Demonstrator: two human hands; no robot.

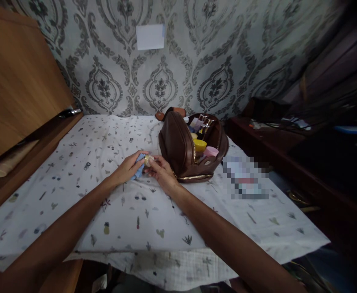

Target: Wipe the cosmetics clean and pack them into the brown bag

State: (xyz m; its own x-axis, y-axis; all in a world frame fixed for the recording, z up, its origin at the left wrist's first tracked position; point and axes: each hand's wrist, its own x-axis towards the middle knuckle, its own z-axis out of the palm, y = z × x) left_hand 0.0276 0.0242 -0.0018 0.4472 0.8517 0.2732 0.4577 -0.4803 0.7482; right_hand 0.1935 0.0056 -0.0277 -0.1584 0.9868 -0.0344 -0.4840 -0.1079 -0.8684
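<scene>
My left hand (127, 167) is closed around a crumpled light blue cloth (139, 170). A small pale-yellow object with a rounded shape (147, 160), perhaps a little jar or lid, sits between the cloth and my right hand (163, 171), whose thumb and fingers pinch it. Fingers cover much of it, so its exact kind cannot be made out. Just right of my right hand stands an open brown leather toiletry bag (177, 142), unzipped at the top. Inside it show a yellow lid (199, 145), a pink lid (211, 151) and several small bottles or tubes.
A patterned white cloth (75, 195) covers the table. Right of the bag lies a blurred-out flat item (246, 179). Wooden furniture (20, 65) borders the left side, with a cardboard-like tube (10, 160) on its ledge. Damask-patterned wall covering (160, 81) rises behind.
</scene>
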